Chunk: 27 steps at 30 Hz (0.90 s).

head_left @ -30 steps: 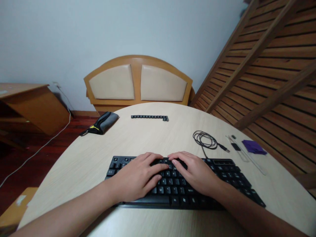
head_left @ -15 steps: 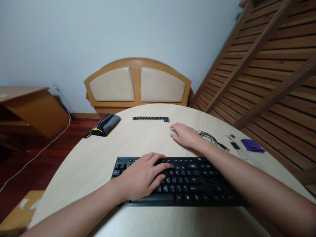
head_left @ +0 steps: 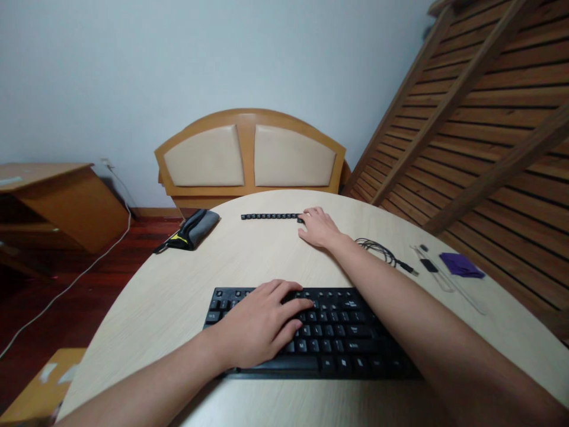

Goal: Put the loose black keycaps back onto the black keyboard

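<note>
A black keyboard (head_left: 329,362) lies on the round table near its front edge. Over its middle rests my left hand (head_left: 267,323), palm down, fingers spread across the keys and holding nothing. My right hand (head_left: 317,227) reaches to the far side, at the right end of a row of small black keycaps (head_left: 269,216). Its thumb and index finger are apart around the end keycaps (head_left: 300,220), which they partly hide; whether they touch is hard to see. My right forearm passes over the keyboard's right part and hides it.
To the right lie a coiled black USB cable (head_left: 377,249), a thin wire tool with a black handle (head_left: 429,265), a small dark piece (head_left: 424,248) and a folded purple cloth (head_left: 461,265). A grey and black pouch (head_left: 191,231) sits at the left edge. A headboard (head_left: 249,151) stands behind the table (head_left: 186,284).
My right hand has moved left and slightly farther away, up to the end of the keycap row. The left hand stays on the keyboard. The whole view has shifted slightly.
</note>
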Tool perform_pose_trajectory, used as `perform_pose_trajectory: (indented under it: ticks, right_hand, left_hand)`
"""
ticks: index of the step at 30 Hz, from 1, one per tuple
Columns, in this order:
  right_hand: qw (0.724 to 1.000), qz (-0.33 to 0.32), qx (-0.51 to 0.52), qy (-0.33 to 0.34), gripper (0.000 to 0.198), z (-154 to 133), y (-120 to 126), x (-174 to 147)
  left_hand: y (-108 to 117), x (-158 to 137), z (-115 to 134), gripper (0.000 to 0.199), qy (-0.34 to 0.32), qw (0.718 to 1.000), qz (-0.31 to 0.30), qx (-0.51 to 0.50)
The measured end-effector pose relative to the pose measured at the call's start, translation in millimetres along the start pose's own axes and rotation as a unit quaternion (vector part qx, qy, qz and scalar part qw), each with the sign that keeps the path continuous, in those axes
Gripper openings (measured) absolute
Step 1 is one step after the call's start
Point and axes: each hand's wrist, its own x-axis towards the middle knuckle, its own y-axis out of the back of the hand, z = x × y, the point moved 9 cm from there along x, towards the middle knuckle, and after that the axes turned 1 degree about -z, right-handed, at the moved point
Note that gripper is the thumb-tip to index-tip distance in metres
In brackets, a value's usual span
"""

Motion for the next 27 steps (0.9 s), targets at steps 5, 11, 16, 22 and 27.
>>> perform_pose_trajectory:
  ticks: [5,11,16,22,27]
  right_hand:
    - [0.999,0.009,0.016,0.033,0.023,-11,9,-12]
    - [0.995,-0.010,0.054,0.079,0.012,-30,26,-57]
    - [0.991,-0.027,0.107,0.069,0.013,-34,43,-109]
    - [0.944,-0.055,0.325,0.005,0.017,-26,41,-148]
    - [0.858,-0.092,0.504,-0.038,0.023,-28,31,-156]
  left_hand:
    - [1,0,0,0.038,-0.003,1.000,0.002,0.000]
    - [3,-1,1,0.037,-0.009,1.000,0.014,-0.007]
    - [0,-1,2,0.042,-0.021,1.000,0.004,0.011]
    - [-4,-2,1,0.044,-0.017,0.999,-0.014,0.028]
    - [-1,-3,0,0.044,-0.011,1.000,-0.014,0.018]
